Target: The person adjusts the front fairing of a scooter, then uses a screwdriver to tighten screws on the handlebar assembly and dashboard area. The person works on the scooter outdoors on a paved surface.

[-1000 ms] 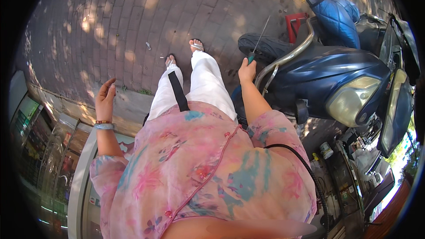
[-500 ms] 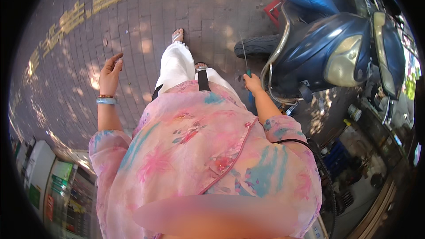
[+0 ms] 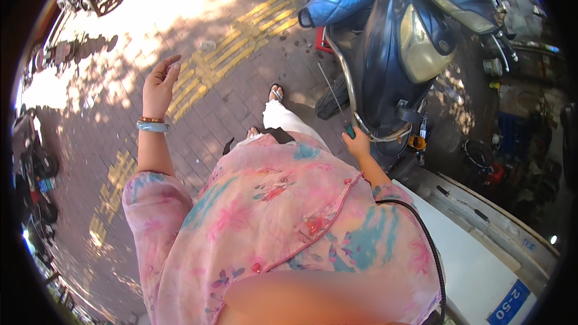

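Observation:
My right hand (image 3: pixel 357 143) is closed round the green handle of a screwdriver (image 3: pixel 331 88). Its long thin metal shaft points forward, close to the front wheel (image 3: pixel 332 100) of a dark blue scooter (image 3: pixel 391 54). The hand is right beside the scooter's curved metal bar (image 3: pixel 349 84); I cannot tell whether they touch. My left hand (image 3: pixel 159 91) hangs out over the pavement, its fingers loosely bent and the thumb apart from them. Nothing shows in it. A bead bracelet and a pale bangle (image 3: pixel 153 126) circle that wrist.
A blue quilted cover (image 3: pixel 340 3) hangs on the scooter, with a red object (image 3: pixel 322 39) below it. To my right stands a white counter (image 3: pixel 463 253) beside a cluttered work area. Yellow tactile strips (image 3: pixel 241 39) cross the brick pavement (image 3: pixel 205 138). Parked two-wheelers (image 3: pixel 39 168) stand far left.
My body has turned and stepped on, so the scooter sits further left and the white counter has come in at right. The screwdriver stays in my right hand. My left fingers reach slightly further out.

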Available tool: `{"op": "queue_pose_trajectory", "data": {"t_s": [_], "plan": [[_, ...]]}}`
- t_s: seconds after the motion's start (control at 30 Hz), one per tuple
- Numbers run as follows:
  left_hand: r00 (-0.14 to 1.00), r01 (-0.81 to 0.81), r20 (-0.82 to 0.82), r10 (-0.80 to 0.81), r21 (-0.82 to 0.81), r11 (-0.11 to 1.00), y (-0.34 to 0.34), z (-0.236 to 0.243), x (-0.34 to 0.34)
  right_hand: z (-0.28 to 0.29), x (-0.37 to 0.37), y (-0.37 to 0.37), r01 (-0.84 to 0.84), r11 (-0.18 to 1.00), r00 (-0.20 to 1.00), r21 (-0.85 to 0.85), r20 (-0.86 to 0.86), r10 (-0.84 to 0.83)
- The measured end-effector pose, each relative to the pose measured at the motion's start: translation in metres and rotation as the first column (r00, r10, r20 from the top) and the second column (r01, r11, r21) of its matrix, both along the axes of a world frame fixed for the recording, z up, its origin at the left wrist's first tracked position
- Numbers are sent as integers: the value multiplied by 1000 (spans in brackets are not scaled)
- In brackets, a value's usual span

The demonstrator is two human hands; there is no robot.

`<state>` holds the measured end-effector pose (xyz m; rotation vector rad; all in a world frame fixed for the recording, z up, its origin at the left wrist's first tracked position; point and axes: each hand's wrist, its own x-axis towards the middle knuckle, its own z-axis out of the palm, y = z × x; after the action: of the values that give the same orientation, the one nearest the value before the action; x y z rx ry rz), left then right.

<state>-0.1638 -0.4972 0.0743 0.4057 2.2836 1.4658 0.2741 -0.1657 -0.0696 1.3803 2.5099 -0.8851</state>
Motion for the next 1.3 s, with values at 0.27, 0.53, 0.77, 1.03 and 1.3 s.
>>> {"op": "queue_pose_trajectory", "data": {"t_s": [0.27,0.53,0.77,1.03,1.3], "plan": [[869,389,-324,-374,-19,921,225,87,-114,18,-81,52,193,958,895,211,-437,-84],[583,645,-415,-698,-286,708,435,105,-162,61,-119,85,403,884,832,238,-498,-246],[277,733,-509,-815,-436,522,630,67,-202,96,-150,48,698,653,696,294,-496,-520],[-18,491,-367,-930,-814,312,836,-10,-258,109,-266,-26,950,252,310,186,-453,-836],[-204,584,-334,-920,-796,160,858,-32,-257,111,-336,-82,986,-159,-134,48,-336,-932]]}}
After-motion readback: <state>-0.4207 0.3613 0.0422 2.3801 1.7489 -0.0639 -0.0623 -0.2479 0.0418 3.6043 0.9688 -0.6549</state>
